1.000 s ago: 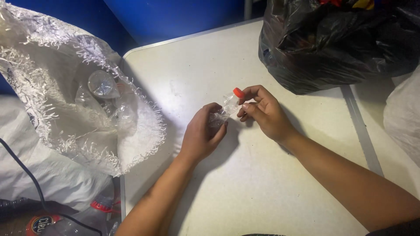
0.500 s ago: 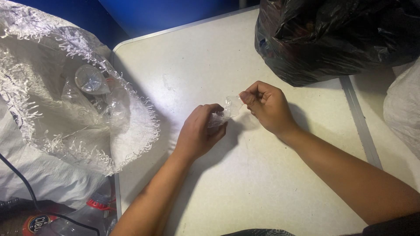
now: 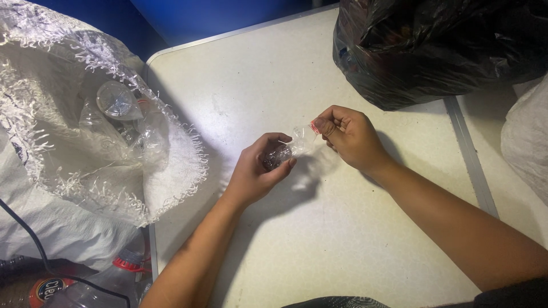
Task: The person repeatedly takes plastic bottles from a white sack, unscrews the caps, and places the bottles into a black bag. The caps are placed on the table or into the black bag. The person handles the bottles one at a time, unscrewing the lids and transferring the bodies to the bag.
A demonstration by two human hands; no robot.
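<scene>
Head view: white woven sack (image 3: 85, 142) of clear plastic bottles well left of hands. Left hand (image 3: 260, 171) clamped on crushed clear bottle (image 3: 288, 149) body; right hand (image 3: 351, 137) pinches its red cap (image 3: 314, 126). White table (image 3: 240, 80) beneath. Black bag (image 3: 434, 45) beyond right hand.

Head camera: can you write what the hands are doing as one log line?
left hand grips clear crushed bottle | right hand pinches its red cap end | over white table | black bag behind
</scene>
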